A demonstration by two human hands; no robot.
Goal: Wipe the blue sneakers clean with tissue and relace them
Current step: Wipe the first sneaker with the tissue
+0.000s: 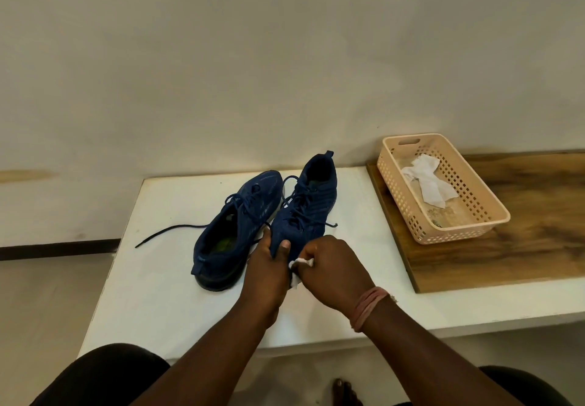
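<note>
Holding crumpled tissues [427, 181]: peach basket [474, 231].

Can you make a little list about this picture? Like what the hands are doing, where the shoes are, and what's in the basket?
left hand: grips the toe end of the right-side sneaker
right hand: pinches a white tissue against that toe
other sneaker: lies beside it on the white table, untouched
loose lace: trails left from the other sneaker across the table
basket: on a wooden board, to the right
in basket: crumpled white tissues
</note>
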